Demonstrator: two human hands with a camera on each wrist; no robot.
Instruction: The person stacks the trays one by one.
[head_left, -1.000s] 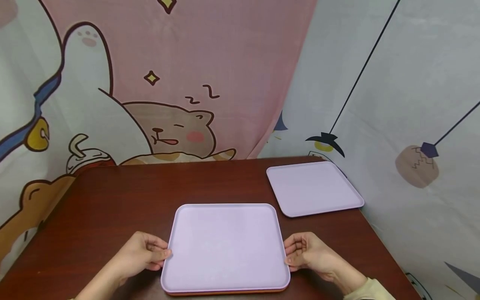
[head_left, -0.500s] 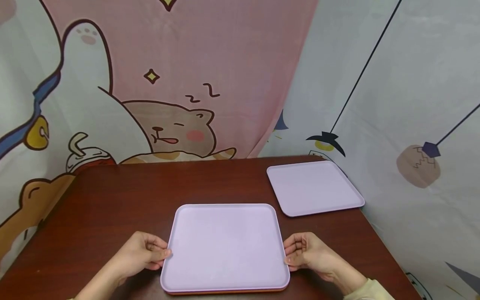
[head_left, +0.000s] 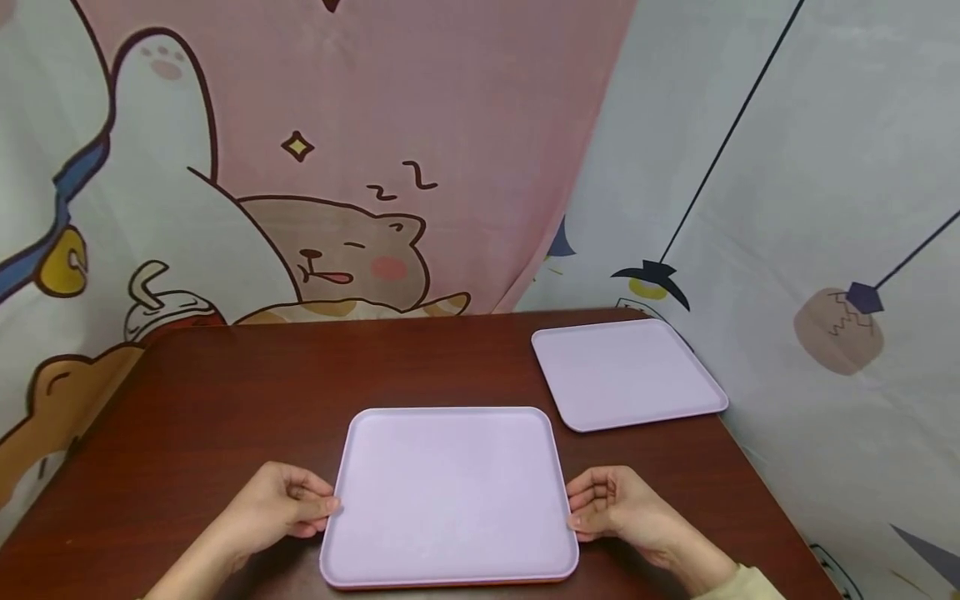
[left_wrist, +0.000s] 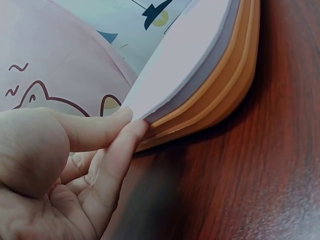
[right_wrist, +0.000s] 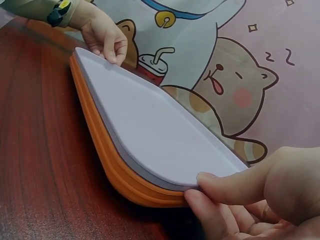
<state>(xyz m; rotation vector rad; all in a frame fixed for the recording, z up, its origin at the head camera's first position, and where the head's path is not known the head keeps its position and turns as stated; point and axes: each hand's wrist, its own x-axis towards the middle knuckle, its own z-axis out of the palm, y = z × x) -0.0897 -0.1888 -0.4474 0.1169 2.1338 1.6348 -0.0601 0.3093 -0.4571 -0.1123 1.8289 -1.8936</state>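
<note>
As balance suggests, my left hand (head_left: 274,507) and right hand (head_left: 624,507) pinch opposite sides.
Lavender rectangular plastic tray (head_left: 450,492), orange trays (left_wrist: 237,75) beneath.

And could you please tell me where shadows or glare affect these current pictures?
Head view: dark shadows under the left hand and right hand; left wrist view: a dark shadow patch on the table, glare at the picture's lower right, and the top tray looking washed out; right wrist view: dark shadow beneath the orange stack.
</note>
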